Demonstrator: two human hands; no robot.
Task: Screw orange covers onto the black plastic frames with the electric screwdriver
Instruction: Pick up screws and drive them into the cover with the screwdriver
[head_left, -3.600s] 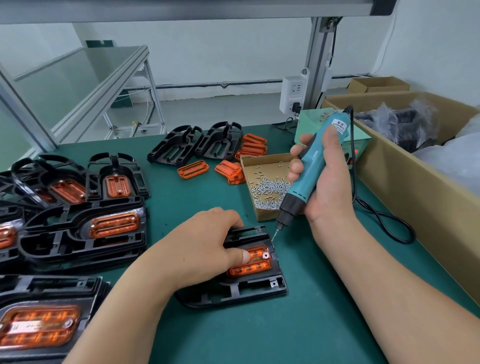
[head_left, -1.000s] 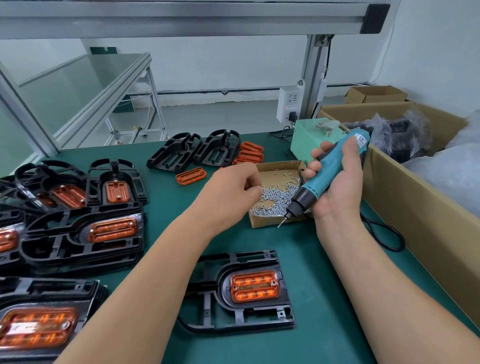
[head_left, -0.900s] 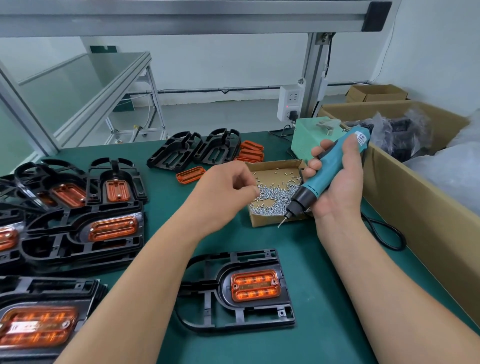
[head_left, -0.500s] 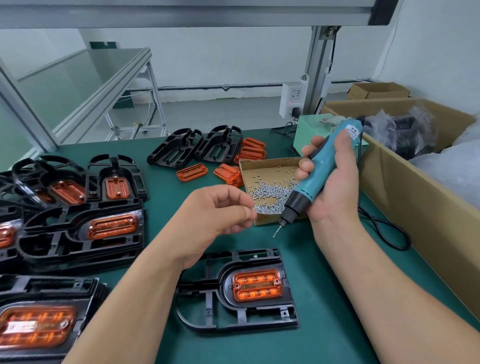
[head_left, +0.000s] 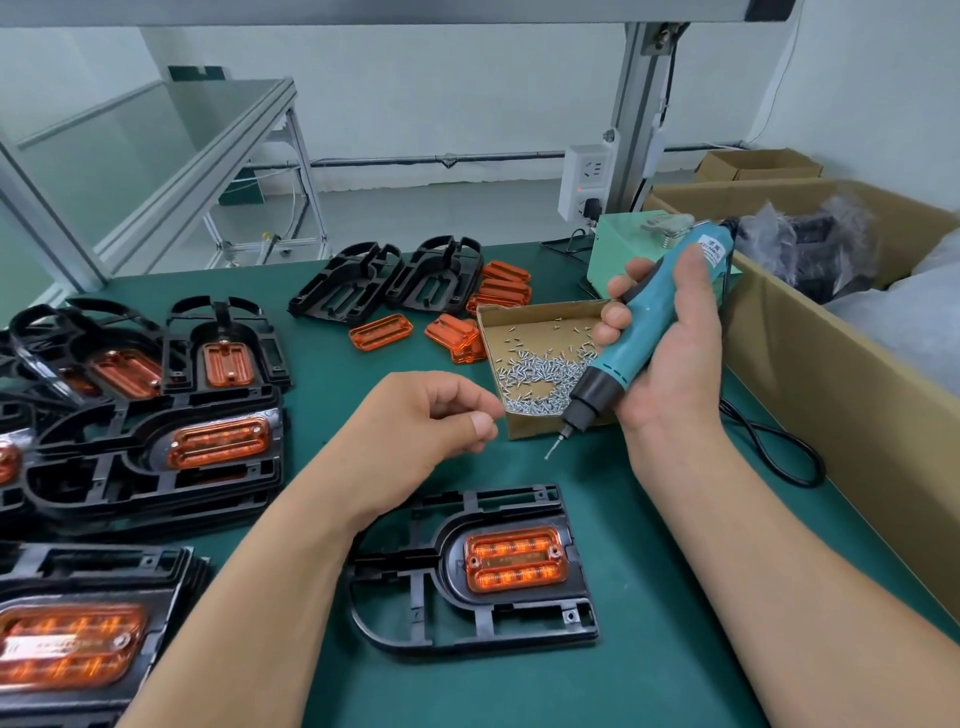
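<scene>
A black plastic frame (head_left: 415, 597) lies flat on the green mat in front of me with an orange cover (head_left: 514, 560) seated in it. My left hand (head_left: 426, 431) hovers above and behind the frame, thumb and forefinger pinched together as if on a screw too small to make out. My right hand (head_left: 675, 364) grips the teal electric screwdriver (head_left: 639, 332), tilted, its bit pointing down-left in the air just in front of the small cardboard box (head_left: 530, 426) of screws (head_left: 540, 379).
Frames with orange covers are stacked at the left (head_left: 156, 452). Two bare black frames (head_left: 389, 283) and loose orange covers (head_left: 382, 331) lie at the back. A big cardboard box (head_left: 831, 389) lines the right edge, beside the screwdriver's cable (head_left: 779, 452) and a green power unit (head_left: 618, 244).
My left hand left the cover, reached to the screw box and drew back toward me with fingers pinched. The screwdriver lifted off the frame and hangs near the box.
</scene>
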